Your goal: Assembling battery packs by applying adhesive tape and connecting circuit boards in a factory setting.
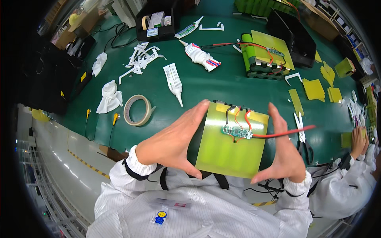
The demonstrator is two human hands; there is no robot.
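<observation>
In front of me is a battery pack [234, 154] with a translucent yellow-green sheet over green cells. A small green circuit board [236, 132] sits on it, with black and red wires looping over its far edge. My left hand [174, 139] spans the pack's left side, its thumb at the near corner and a fingertip at the far corner. My right hand [282, 152] spans the right side in the same way, thumb at the near right corner. Both hands are closed round the pack's edges; their other fingers are hidden. A thick red wire [285, 132] runs out over the right hand.
Beyond lie a second battery pack [268, 55], a squeezed white tube [200, 56] and another white tube [173, 81]. A tape roll [137, 110], crumpled tissue [109, 97] and paper strips [143, 57] lie left. Scissors [302, 137] lie right, near a co-worker's hand [358, 142].
</observation>
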